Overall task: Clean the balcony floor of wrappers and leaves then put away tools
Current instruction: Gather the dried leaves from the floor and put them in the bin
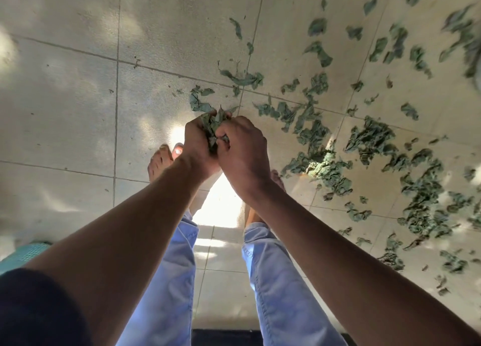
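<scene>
A bunch of dry green leaves (213,126) is held up over the floor between both hands. My left hand (196,147) grips it from the left, my right hand (243,150) from the right, fingers curled round it. Many more loose leaves (322,160) lie scattered over the pale floor tiles (78,98) to the right and ahead. No wrappers or tools show clearly.
My bare feet (160,160) and light blue trouser legs (273,280) stand below the hands. A teal mat corner (23,254) shows at the lower left. A dark edge (226,336) runs along the bottom. Bright sun patches fall on the tiles.
</scene>
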The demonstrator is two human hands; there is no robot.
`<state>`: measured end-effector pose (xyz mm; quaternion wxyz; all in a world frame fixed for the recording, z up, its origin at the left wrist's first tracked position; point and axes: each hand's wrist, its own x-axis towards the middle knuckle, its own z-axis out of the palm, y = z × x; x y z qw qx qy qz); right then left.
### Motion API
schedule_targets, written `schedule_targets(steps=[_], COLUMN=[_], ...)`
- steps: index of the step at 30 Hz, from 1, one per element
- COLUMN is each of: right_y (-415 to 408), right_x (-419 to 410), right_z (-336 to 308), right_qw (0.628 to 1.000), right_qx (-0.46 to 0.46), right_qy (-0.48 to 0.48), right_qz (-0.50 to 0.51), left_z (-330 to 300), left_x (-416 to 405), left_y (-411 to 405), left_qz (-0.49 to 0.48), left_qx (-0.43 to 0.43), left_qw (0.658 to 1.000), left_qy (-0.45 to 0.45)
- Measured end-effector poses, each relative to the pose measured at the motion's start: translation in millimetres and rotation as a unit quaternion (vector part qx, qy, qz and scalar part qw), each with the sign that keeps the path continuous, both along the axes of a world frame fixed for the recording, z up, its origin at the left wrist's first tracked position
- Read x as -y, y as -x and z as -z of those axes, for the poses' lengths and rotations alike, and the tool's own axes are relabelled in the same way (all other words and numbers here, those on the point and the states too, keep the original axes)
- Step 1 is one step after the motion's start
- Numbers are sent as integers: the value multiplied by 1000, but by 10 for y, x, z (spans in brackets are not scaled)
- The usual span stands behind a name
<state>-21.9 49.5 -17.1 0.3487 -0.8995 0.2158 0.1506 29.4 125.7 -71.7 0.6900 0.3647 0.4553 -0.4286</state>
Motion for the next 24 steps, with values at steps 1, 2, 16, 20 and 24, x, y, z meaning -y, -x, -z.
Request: schedule_targets(steps=[1,2,16,20,24], right_y=[-18,-27,-186,-498,-728], right_x=[-3,-10,235,359,194], right_z=[-4,-24,-63,568,1068], right_qw=[1000,1000,971,982,965], right_qx=[-3,-5,216,51,-61], right_qy=[3,2,64,135,126], right_qz=[-5,-13,-85,-118,-222], left_z=[17,-9,74,221,262], left_x=[-12,-7,-336,-663,-972], left_y=[-2,-12,-326,-285,-123], left_qz=[-13,-15,-110,-125,-130], left_qx=[-1,7,-12,-49,-65], left_qw=[1000,1000,985,985,985], left_qy=[9,15,130,111,88])
